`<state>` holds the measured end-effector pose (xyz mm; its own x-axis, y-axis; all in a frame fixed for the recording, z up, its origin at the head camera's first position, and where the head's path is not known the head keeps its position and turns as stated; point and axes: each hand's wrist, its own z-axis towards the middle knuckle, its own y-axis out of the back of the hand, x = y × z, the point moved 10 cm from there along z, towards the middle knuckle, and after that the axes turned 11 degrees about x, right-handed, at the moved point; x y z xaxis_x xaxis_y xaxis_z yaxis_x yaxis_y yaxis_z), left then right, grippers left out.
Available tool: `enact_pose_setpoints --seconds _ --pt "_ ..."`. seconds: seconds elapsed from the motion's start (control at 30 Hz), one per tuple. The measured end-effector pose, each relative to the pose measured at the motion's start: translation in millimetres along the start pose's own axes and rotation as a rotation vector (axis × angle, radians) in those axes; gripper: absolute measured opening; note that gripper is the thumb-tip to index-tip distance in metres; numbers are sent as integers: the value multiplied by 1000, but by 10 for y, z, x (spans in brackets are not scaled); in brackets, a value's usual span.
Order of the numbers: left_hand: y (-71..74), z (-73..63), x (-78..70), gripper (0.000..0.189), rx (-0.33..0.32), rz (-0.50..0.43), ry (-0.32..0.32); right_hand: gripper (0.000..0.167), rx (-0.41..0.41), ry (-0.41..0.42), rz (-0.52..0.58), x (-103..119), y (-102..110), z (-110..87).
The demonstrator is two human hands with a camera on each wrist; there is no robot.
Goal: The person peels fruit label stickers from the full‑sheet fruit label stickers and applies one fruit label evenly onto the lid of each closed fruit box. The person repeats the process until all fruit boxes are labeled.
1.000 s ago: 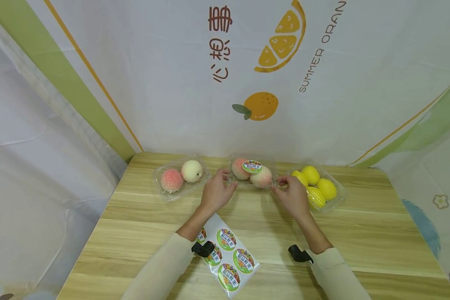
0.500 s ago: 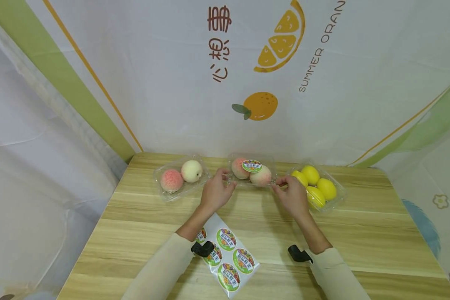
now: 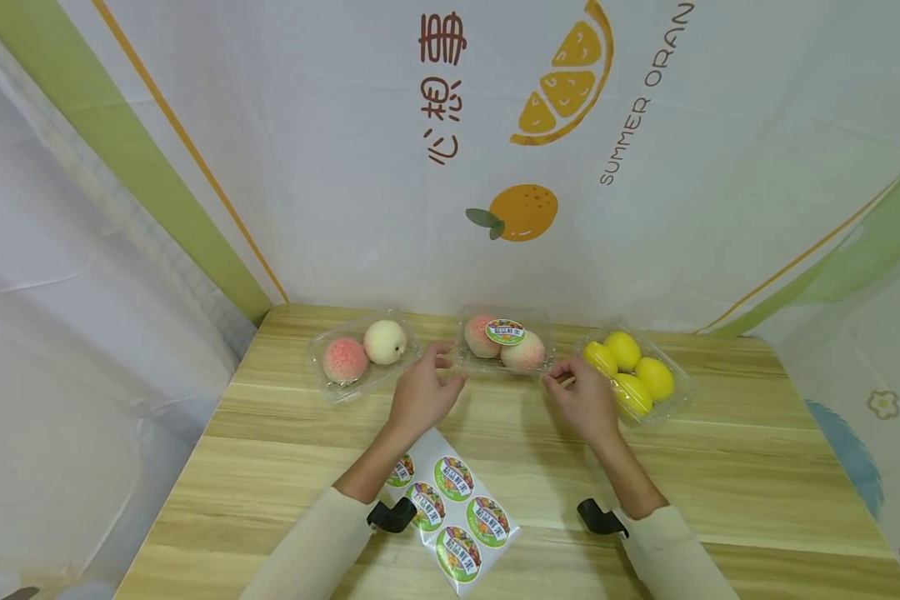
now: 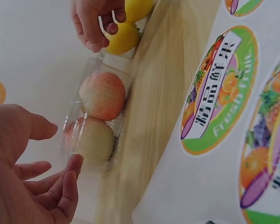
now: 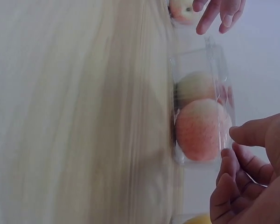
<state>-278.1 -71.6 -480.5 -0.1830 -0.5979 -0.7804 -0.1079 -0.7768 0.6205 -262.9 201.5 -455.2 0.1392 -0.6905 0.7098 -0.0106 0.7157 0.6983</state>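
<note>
A clear plastic box (image 3: 487,367) with two peaches (image 3: 523,353) inside stands at the back middle of the table. On its lid sits an oval fruit sticker (image 3: 506,332). My left hand (image 3: 426,392) is beside the box's left front corner, thumb and fingers spread with a gap between them. At the right front corner is my right hand (image 3: 583,400), fingers loosely bent and holding nothing. The right wrist view shows its thumb (image 5: 249,133) overlapping the box's edge. A white sheet of the same stickers (image 3: 456,512) lies near my left forearm.
Another clear box (image 3: 378,379) with two peaches stands to the left. On the right, a clear box (image 3: 671,407) holds several lemons (image 3: 654,379), partly behind my right hand. A printed curtain (image 3: 345,208) hangs along the table's back edge.
Both hands have let go of the middle box's front corners. The left hand has drawn back a little toward the lower left; the right has shifted slightly. The box has stayed in place.
</note>
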Motion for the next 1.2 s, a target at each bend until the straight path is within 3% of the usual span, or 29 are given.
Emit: enact_pose_setpoints --seconds 0.1,0.17,0.33,0.57,0.77,0.93,1.03,1.2 --pt "183 -203 -250 49 12 -16 20 8 9 33 -5 75 -42 -13" --pt "249 -290 -288 47 4 -21 30 7 21 53 -3 132 -79 -15" --pt "424 -448 -285 48 -27 -47 33 9 47 93 3 310 -172 -7" --pt "793 -612 -206 43 -146 -68 14 6 94 126 23 568 -336 27" --pt "1139 -743 -27 35 -268 -70 34 5 150 158 58 787 -525 77" --pt "1378 -857 246 34 -362 -67 122 6 161 201 50 961 -661 140" --pt "1443 -903 431 39 -373 -76 184 7 167 206 49 1029 -744 192" --pt "1435 -954 685 52 -328 -122 281 15 227 208 67 1132 -916 285"
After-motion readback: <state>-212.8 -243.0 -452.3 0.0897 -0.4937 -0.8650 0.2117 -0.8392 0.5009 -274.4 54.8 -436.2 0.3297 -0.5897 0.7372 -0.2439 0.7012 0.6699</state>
